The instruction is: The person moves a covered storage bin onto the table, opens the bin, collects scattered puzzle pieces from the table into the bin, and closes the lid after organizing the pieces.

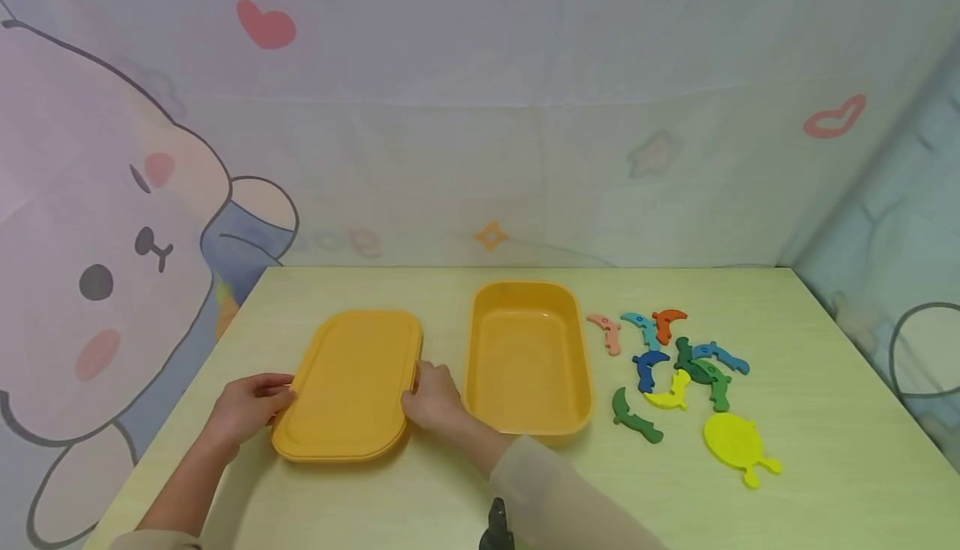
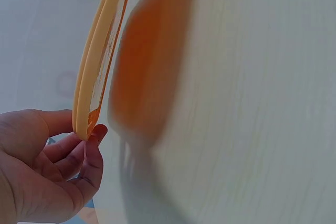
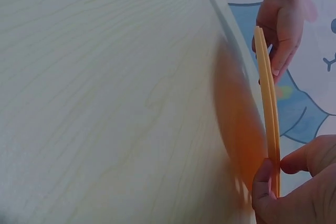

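Left hand: yours (image 1: 246,411) pinches the left edge of the lid, toward its near end, thumb and fingers narrowed on the rim.
Yellow-orange lid (image 1: 356,383): you have it between both hands over the left part of the table (image 1: 832,417), raised off the surface (both wrist views show its orange-tinted shadow below).
Right hand: yours (image 1: 437,400) pinches the right edge of the lid, thumb and fingers on opposite faces, wrist just beside the box.
Box (image 1: 528,362): to the right of your right hand, the same yellow-orange, open side up.
Curved pieces: right of the box, you have a loose group, with a pink piece (image 1: 611,337) far left, a green piece (image 1: 636,422) near left, an orange piece (image 1: 664,327) on the far side.
Round yellow piece (image 1: 735,440): nearest you and right of the green piece, its two prongs pointing near and right.
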The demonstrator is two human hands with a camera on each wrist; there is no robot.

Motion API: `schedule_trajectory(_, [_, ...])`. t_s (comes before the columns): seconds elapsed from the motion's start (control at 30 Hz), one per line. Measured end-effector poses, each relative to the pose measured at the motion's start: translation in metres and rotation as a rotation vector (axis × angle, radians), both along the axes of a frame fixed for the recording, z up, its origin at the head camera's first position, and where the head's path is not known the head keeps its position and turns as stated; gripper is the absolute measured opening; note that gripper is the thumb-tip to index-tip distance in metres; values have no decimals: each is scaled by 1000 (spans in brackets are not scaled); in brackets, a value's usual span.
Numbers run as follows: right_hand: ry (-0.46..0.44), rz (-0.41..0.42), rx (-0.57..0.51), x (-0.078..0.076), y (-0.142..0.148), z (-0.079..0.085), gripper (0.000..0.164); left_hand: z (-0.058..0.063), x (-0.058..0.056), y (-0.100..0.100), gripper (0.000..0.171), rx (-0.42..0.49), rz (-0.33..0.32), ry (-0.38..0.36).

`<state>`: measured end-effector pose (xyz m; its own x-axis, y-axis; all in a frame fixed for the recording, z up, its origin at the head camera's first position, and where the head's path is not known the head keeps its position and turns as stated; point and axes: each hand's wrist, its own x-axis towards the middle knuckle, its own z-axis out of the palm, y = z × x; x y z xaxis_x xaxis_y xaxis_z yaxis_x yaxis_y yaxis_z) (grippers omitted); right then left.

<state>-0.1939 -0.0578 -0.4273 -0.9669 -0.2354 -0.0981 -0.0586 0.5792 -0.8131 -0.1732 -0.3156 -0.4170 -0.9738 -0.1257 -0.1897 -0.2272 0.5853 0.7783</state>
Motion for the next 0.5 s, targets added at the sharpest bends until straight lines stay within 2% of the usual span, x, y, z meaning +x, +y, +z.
schedule_trajectory(0.23, [18,1,30,1,0,-5,44,-2,0,3,43,-25,4,3])
schedule_trajectory(0.5, [18,-11,23,3,-2,-8,39,-3,0,2,43,-106,11,7])
